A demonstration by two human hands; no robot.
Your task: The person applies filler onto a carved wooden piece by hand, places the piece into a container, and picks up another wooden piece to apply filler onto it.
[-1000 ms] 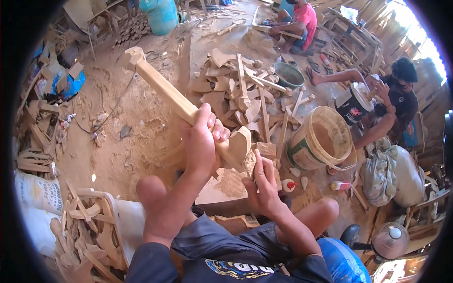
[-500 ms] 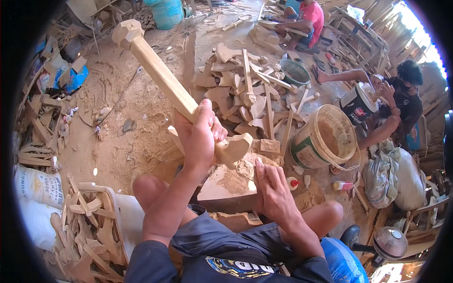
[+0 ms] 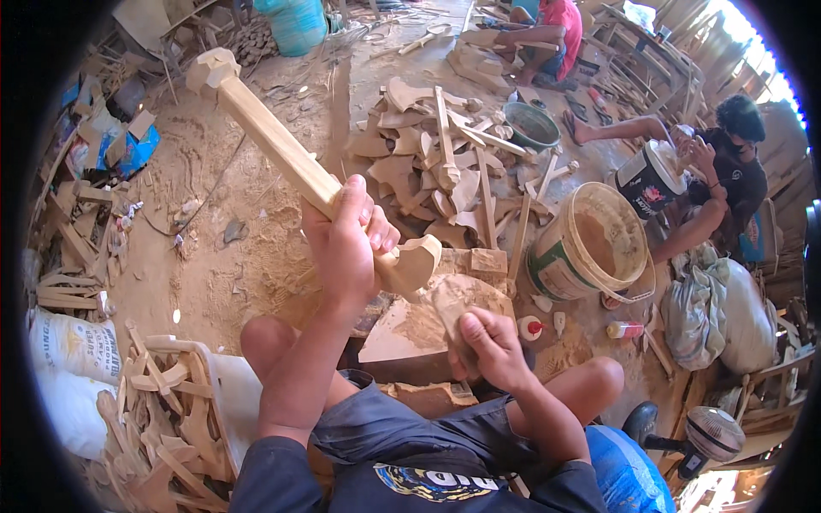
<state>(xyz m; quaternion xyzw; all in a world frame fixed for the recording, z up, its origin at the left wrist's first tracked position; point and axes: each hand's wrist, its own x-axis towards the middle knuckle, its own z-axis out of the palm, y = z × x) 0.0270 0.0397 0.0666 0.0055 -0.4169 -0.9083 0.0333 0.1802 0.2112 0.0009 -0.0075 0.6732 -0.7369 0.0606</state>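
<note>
My left hand [image 3: 349, 244] grips a long pale wooden furniture leg [image 3: 274, 145] near its curved lower end, holding it up at a slant toward the upper left. The leg's curved foot [image 3: 412, 265] hangs just above a flat wooden block [image 3: 402, 333] between my knees. My right hand [image 3: 489, 346] is lower and to the right, pinching a brown sheet of sandpaper [image 3: 453, 303] that lies against the block, just under the leg's foot.
A pile of carved wooden parts [image 3: 436, 171] lies ahead on the sawdust floor. A large bucket [image 3: 590, 244] stands at right with small glue bottles [image 3: 532, 328] beside it. Two other people [image 3: 727, 171] sit farther right and behind. More wooden offcuts [image 3: 162, 427] are stacked at lower left.
My left hand has raised the leg and swung its far end higher and leftward. My right hand has come off the leg and dropped down with the sandpaper.
</note>
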